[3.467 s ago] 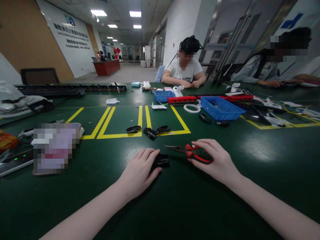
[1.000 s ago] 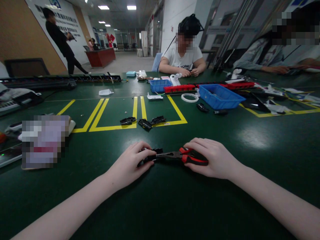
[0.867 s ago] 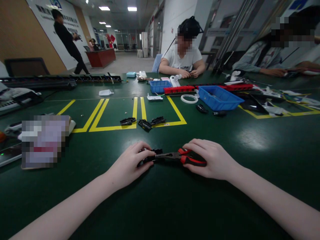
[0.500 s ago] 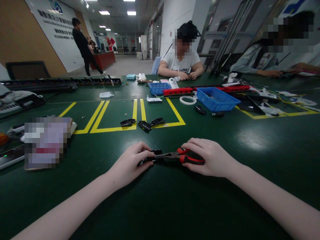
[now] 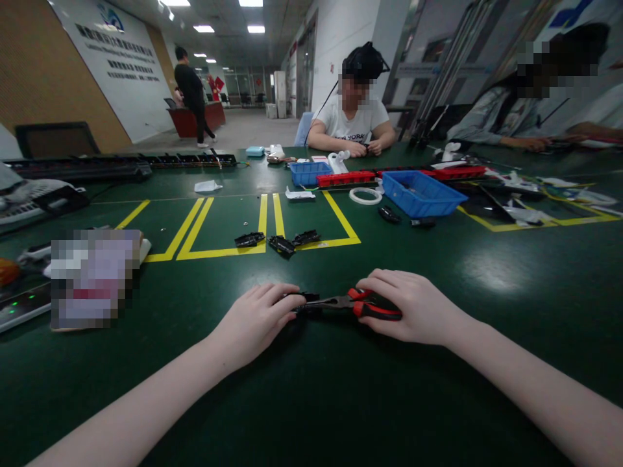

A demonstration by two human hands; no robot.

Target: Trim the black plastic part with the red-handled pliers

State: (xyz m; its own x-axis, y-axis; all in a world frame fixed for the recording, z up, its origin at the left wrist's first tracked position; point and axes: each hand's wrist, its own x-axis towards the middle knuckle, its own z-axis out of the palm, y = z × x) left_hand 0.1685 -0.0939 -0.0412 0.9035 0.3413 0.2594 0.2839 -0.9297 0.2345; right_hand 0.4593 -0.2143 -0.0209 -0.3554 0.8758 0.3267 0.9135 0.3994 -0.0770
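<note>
My right hand (image 5: 406,303) is closed around the red and black handles of long-nose pliers (image 5: 341,302). Their jaws point left and reach the near side of a small black plastic part (image 5: 309,306). What the tips grip, if anything, is too small to make out. My left hand (image 5: 260,318) holds that black part from the left, its fingers covering much of it. Beyond my hands, several similar black parts (image 5: 281,245) lie on the green table (image 5: 370,402), by the yellow tape lines.
A blue bin (image 5: 421,194) and a smaller blue bin (image 5: 311,172) stand farther back, near a white tape roll (image 5: 366,196) and a red strip (image 5: 346,178). At left lies a blurred-out flat object (image 5: 95,279). A person (image 5: 351,120) sits opposite; others are at the right.
My left hand's fingers have shifted slightly over the black part, and the pliers sit a touch farther right. In the background, a standing person has walked to the right.
</note>
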